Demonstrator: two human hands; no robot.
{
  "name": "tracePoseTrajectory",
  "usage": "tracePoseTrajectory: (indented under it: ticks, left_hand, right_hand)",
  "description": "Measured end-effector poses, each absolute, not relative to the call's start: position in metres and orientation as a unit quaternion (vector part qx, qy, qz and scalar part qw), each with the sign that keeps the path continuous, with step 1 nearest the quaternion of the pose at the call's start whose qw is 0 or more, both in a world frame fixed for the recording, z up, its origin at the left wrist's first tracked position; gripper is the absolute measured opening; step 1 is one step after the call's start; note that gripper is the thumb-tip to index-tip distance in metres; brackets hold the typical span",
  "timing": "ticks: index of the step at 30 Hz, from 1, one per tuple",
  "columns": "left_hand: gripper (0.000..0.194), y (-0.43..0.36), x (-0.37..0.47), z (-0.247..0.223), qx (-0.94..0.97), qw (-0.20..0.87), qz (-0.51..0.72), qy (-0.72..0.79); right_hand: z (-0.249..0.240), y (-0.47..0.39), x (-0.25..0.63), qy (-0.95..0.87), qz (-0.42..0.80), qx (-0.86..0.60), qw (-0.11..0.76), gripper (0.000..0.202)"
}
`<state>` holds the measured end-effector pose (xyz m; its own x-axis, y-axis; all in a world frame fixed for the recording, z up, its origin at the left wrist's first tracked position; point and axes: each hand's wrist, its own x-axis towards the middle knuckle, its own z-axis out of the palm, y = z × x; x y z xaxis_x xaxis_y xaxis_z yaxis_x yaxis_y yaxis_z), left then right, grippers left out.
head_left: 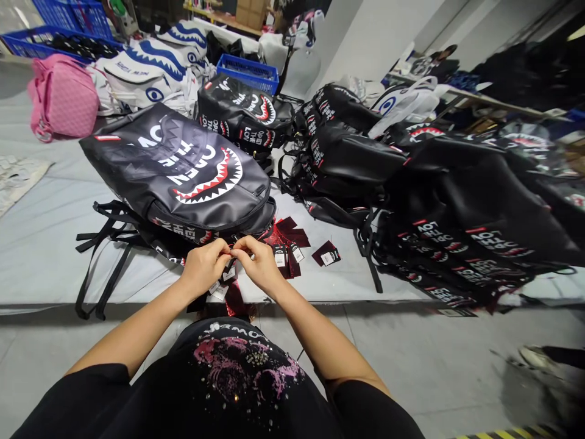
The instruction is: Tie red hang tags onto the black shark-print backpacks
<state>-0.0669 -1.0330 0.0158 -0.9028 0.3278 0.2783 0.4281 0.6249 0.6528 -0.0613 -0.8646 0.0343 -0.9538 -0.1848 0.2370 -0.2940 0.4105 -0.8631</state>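
Observation:
A black backpack (159, 164) printed with white lettering and a red-and-white shark mouth lies on the table, on top of at least one similar bag. At its near edge my left hand (205, 267) and my right hand (258, 264) meet fingertip to fingertip. Both are closed in a pinch; what lies between the fingers is too small to make out. Dark red hang tags (299, 239) with white labels spread beside my right hand. More labels (220, 291) hang below my fingers at the table edge. One separate hang tag (327, 255) rests farther right.
Piled black backpacks (466, 189) cover the right side of the table (320, 286). Behind are white shark-print backpacks (146, 67), a pink quilted bag (64, 94) and blue crates (249, 72). Loose black straps (109, 262) hang over the front edge at left. A person's shoe (537, 356) shows at right.

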Motion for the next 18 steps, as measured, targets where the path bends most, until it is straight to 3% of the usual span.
tracePoseTrajectory:
  ticks: [3,8,12,18]
  left_hand:
    - [0.016,-1.035,-0.066,0.013,-0.249,0.038,-0.387,-0.887]
    - [0.014,-1.039,-0.067,0.009,-0.233,0.093,-0.352,-0.902]
    - [0.019,-1.041,-0.069,0.006,-0.275,0.054,-0.371,-0.885]
    - [0.021,-1.038,-0.070,0.002,-0.257,0.127,-0.317,-0.904]
  right_hand:
    - [0.035,-0.865,-0.060,-0.839,0.520,0.145,0.059,0.009]
    - [0.033,-0.868,-0.059,-0.834,0.530,0.143,0.054,0.009]
    - [0.031,-0.869,-0.059,-0.835,0.531,0.138,0.055,0.009]
    - [0.026,-0.871,-0.061,-0.827,0.545,0.118,0.070,0.009]
